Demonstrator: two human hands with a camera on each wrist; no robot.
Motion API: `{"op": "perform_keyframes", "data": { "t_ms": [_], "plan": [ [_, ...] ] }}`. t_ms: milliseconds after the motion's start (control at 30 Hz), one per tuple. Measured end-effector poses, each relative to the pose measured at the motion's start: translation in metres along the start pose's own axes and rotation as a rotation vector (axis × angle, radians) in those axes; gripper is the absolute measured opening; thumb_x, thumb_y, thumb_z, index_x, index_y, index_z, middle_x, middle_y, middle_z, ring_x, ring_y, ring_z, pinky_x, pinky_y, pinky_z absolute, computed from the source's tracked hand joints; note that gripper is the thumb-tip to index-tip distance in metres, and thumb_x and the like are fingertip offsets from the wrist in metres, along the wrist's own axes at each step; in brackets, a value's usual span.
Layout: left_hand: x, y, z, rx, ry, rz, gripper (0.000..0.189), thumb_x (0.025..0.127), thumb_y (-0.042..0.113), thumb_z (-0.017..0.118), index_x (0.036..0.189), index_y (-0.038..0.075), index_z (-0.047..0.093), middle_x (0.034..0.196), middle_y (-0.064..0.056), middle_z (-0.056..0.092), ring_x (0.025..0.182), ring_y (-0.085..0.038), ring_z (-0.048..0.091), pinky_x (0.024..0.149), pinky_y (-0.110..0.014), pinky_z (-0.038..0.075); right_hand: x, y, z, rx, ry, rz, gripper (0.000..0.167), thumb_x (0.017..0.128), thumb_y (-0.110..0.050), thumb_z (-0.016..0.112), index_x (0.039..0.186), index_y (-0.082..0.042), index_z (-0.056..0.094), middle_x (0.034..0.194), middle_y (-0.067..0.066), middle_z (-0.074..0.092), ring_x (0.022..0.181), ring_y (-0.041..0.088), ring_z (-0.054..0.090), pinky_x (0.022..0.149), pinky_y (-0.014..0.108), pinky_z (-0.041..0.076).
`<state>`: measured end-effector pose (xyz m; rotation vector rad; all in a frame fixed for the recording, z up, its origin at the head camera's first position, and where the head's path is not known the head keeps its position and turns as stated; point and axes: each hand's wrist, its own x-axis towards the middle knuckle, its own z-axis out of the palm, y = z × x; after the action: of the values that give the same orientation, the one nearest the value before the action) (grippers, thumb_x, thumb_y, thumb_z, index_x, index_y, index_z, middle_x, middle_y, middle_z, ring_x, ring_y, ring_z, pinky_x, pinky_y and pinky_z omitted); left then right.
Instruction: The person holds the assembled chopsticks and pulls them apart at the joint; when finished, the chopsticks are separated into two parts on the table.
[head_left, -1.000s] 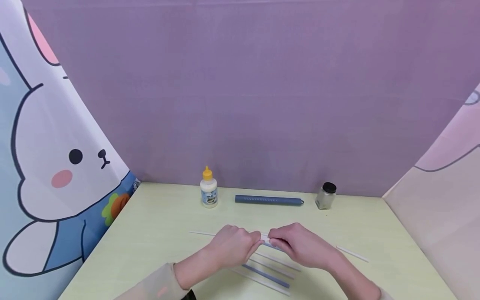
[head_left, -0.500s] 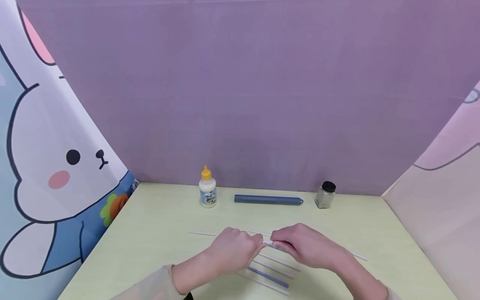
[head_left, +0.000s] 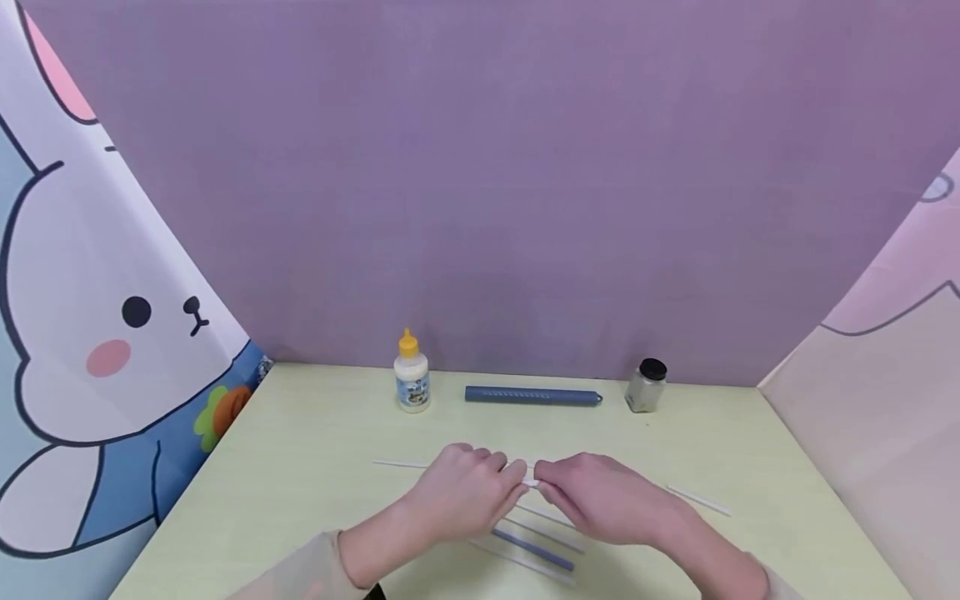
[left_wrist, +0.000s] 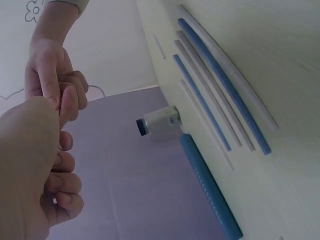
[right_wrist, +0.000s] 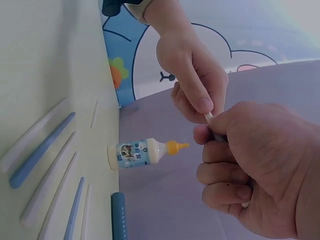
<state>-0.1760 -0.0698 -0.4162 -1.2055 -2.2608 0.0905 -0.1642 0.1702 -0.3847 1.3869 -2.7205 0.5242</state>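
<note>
In the head view, my left hand (head_left: 467, 493) and right hand (head_left: 600, 500) face each other above the table, a small gap between them. Both pinch a thin white stick (right_wrist: 208, 116), which shows in that gap. In the right wrist view, a pale end pokes out below the curled fingers of my right hand (right_wrist: 260, 165); most of the stick is hidden by the hands. Beneath them lie several slim white sticks (left_wrist: 212, 90) and two blue sticks (left_wrist: 225, 85), roughly side by side.
Along the back stand a glue bottle (head_left: 412, 375) with a yellow nozzle and a clear jar (head_left: 646, 388) with a black lid. Between them lies a dark blue tube (head_left: 532, 396). A short white stick (head_left: 697, 500) is at the right, beyond my right forearm.
Both hands stay close together on the white stick. My right hand has turned and shifted slightly, and the short stick at the right shows more than half a second ago.
</note>
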Motion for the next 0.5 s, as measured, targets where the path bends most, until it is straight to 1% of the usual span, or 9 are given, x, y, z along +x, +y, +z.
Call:
{"op": "perform_keyframes", "data": {
  "t_ms": [33,100,233,333,500],
  "plan": [
    [0.0004,-0.0003,-0.0002,0.007,0.023,-0.002,0.032,0.103,0.039,0.064,0.079,0.021,0.052,0.059,0.012,0.044,0.048,-0.004,0.034,0.046,-0.019,0.018,0.0013,0.0000,-0.0012,0.011,-0.004,0.006,0.032,0.113,-0.023,0.051,0.082,-0.022,0.047,0.068,-0.018,0.026,0.060,-0.006,0.025,0.056,0.014,0.030],
    [0.0015,-0.0007,-0.0012,-0.021,0.032,-0.021,0.033,0.103,0.037,0.064,0.078,0.021,0.051,0.057,0.012,0.040,0.047,-0.003,0.031,0.046,-0.019,0.016,0.0037,0.0003,-0.0042,0.024,-0.007,0.013,0.032,0.112,-0.021,0.053,0.081,-0.021,0.047,0.067,-0.018,0.024,0.059,-0.006,0.024,0.056,0.014,0.029],
    [0.0027,-0.0022,-0.0032,-0.145,-0.031,-0.065,0.037,0.106,0.035,0.062,0.076,0.020,0.049,0.054,0.013,0.028,0.047,-0.002,0.022,0.045,-0.019,0.015,0.0057,0.0025,-0.0089,0.027,-0.030,0.013,0.029,0.112,-0.021,0.054,0.083,-0.021,0.048,0.067,-0.019,0.024,0.059,-0.007,0.026,0.056,0.015,0.031],
    [0.0024,-0.0041,-0.0027,-0.178,-0.045,-0.042,0.038,0.107,0.035,0.062,0.075,0.020,0.049,0.055,0.013,0.025,0.048,-0.002,0.021,0.045,-0.019,0.015,0.0055,0.0046,-0.0106,0.045,-0.050,-0.004,0.029,0.112,-0.024,0.054,0.084,-0.022,0.049,0.067,-0.020,0.023,0.059,-0.008,0.027,0.056,0.013,0.030],
    [0.0026,-0.0066,0.0010,-0.134,-0.008,0.008,0.039,0.105,0.037,0.066,0.073,0.021,0.049,0.056,0.014,0.021,0.048,-0.003,0.017,0.046,-0.020,0.011,0.0022,0.0069,-0.0097,0.081,-0.053,-0.023,0.028,0.113,-0.021,0.053,0.085,-0.021,0.049,0.068,-0.021,0.022,0.059,-0.009,0.025,0.055,0.012,0.028]
  ]
}}
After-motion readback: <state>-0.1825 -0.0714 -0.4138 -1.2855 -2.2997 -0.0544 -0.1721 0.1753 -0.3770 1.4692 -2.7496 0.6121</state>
